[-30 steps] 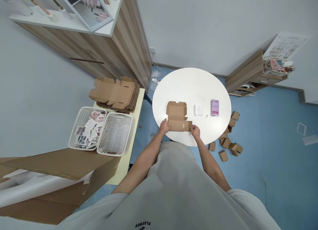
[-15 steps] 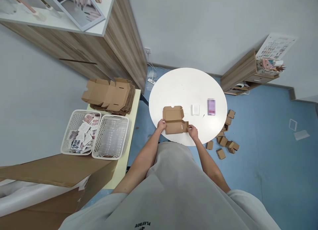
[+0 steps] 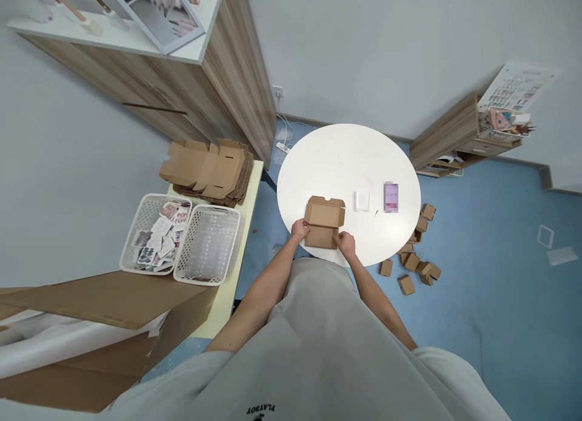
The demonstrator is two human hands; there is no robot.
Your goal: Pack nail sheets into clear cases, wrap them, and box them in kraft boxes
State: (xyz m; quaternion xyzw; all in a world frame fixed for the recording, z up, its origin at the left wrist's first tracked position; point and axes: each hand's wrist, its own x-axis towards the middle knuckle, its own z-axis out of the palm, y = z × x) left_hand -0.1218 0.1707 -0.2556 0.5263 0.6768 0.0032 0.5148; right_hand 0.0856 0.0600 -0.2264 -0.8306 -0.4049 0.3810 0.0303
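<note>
A brown cardboard box [image 3: 322, 236], partly folded with its lid standing open away from me, lies near the front edge of the round white table [image 3: 345, 148]. At the box's left side, my left hand [image 3: 299, 229] pinches the cardboard wall. My right hand [image 3: 346, 244] is closed on the right side wall, which is folded upright; its fingertips are partly hidden behind the cardboard. Right of the box sits a small white square tray [image 3: 362, 201]. Further right lies a purple rectangular item [image 3: 391, 197], its surface blurred.
Flat cardboard boxes [image 3: 227, 169] are stacked on a pale yellow table [image 3: 248, 218] at the left. Beside them stand a white basket of printed cards [image 3: 159, 233] and a basket of clear plastic pieces [image 3: 207, 245]. Several small brown boxes [image 3: 411, 261] lie on the floor at right.
My right hand has moved inward, and the box's right flap, previously sticking out sideways, is now folded up. My left hand stays at the left side. The view has shifted slightly.
</note>
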